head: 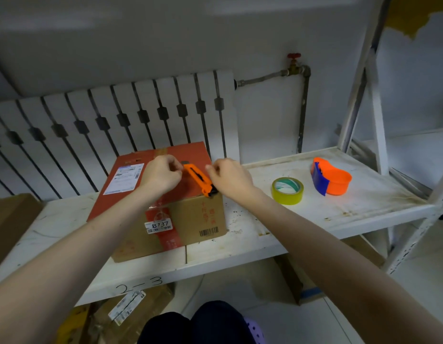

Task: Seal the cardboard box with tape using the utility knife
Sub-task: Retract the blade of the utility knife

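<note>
A cardboard box (131, 194) with a red top and a white shipping label stands on the white shelf (265, 234). Clear tape runs down its centre seam onto the front face. An orange utility knife (199, 180) lies slanted on the box top, its black end over the front right corner. My left hand (160, 173) is curled over the box top, with fingertips pinched at the knife's far end. Just right of the knife, my right hand (229, 176) hovers with thumb and fingers pinched together; nothing shows between them. A yellowish tape roll (287, 191) lies on the shelf to the right.
An orange tape dispenser with a blue part (330, 180) sits further right on the shelf. A white radiator (116, 120) stands behind the box. Shelf uprights (356, 83) rise at the right. More cardboard boxes (12, 219) lie at the left and below the shelf.
</note>
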Available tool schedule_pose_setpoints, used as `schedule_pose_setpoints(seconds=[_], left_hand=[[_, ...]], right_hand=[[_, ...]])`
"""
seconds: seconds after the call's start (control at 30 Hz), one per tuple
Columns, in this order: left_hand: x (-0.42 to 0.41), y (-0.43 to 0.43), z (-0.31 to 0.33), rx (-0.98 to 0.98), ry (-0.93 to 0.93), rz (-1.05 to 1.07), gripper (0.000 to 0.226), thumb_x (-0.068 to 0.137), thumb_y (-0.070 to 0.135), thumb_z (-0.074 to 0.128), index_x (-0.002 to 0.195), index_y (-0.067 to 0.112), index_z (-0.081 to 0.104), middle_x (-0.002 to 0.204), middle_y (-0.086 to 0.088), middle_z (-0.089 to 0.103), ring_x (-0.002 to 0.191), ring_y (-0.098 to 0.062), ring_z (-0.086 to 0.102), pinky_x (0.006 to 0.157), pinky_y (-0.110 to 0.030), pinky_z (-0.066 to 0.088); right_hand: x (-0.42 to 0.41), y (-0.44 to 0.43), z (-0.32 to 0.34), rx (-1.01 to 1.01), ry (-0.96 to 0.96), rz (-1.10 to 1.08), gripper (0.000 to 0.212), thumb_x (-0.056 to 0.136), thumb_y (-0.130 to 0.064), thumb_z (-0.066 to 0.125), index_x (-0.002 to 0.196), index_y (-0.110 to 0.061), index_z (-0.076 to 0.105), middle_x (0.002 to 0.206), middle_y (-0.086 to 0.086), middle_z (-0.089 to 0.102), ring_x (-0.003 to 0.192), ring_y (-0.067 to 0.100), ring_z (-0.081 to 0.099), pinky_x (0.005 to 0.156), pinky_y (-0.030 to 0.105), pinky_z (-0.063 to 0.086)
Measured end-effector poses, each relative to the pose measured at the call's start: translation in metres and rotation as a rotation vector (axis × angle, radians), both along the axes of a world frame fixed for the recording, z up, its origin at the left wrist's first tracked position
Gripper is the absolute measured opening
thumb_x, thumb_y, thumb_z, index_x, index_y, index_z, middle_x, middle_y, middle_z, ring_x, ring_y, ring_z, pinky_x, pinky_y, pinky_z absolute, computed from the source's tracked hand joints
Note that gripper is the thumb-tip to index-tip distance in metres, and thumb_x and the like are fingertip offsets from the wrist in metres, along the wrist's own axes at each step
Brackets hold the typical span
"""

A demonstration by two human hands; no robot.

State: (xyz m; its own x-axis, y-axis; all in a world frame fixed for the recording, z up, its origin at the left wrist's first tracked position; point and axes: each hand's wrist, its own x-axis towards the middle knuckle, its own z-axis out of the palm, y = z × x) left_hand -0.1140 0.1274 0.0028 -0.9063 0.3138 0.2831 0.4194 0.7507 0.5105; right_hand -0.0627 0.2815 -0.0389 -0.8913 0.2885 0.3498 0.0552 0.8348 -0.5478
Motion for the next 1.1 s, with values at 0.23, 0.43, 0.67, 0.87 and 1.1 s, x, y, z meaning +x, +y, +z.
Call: schedule_pose_setpoints(seconds=[0.23, 0.43, 0.67, 0.87, 1.1], left_hand=[[0.002, -0.03, -0.01, 0.084, -0.128, -0.009, 0.02, 0.085, 0.009, 0.058, 0.072, 0.024, 0.058, 0.09, -0.003, 0.064, 0.098, -0.032, 0.064, 0.077, -0.034, 0.048], [0.012, -0.033, -0.014, 0.298, -0.346, -0.037, 0.013, 0.093, 0.017, 0.054, 0.084, 0.018, 0.063, 0.094, -0.005, 0.067, 0.077, -0.018, 0.063, 0.066, -0.028, 0.05], [0.029, -0.031, 0.001, 0.887, -0.552, -0.074, 0.03, 0.1, 0.026, 0.041, 0.084, 0.012, 0.061, 0.076, -0.007, 0.063, 0.065, -0.017, 0.058, 0.067, -0.028, 0.051], [0.035, -0.039, 0.013, 0.926, -0.463, -0.07, 0.023, 0.097, 0.017, 0.046, 0.08, 0.011, 0.059, 0.074, -0.007, 0.061, 0.067, -0.019, 0.057, 0.067, -0.03, 0.05], [0.038, -0.047, 0.01, 0.977, -0.427, -0.046, 0.021, 0.096, 0.018, 0.051, 0.076, 0.012, 0.058, 0.074, -0.008, 0.062, 0.068, -0.02, 0.059, 0.074, -0.036, 0.052]], right_hand=[[-0.009, -0.028, 0.011, 0.233, -0.184, -0.065, 0.032, 0.084, -0.041, 0.057, 0.066, -0.017, 0.046, 0.067, -0.001, 0.049, 0.071, 0.024, 0.058, 0.055, 0.03, 0.041], [-0.001, -0.041, 0.007, -0.074, -0.093, -0.036, 0.022, 0.09, -0.026, 0.058, 0.102, -0.011, 0.046, 0.085, 0.003, 0.054, 0.075, 0.023, 0.057, 0.061, 0.033, 0.045], [0.024, -0.073, 0.018, -0.791, 0.02, 0.369, 0.008, 0.097, -0.014, 0.048, 0.09, -0.014, 0.043, 0.074, 0.003, 0.062, 0.053, 0.013, 0.06, 0.049, 0.023, 0.048], [0.032, -0.086, 0.034, -0.814, 0.013, 0.349, 0.036, 0.097, -0.041, 0.044, 0.083, -0.012, 0.06, 0.063, 0.004, 0.059, 0.05, 0.013, 0.056, 0.047, 0.024, 0.047], [0.031, -0.095, 0.034, -0.758, 0.028, 0.256, 0.038, 0.095, -0.041, 0.049, 0.087, -0.007, 0.064, 0.065, 0.002, 0.063, 0.047, 0.008, 0.057, 0.047, 0.018, 0.047]])
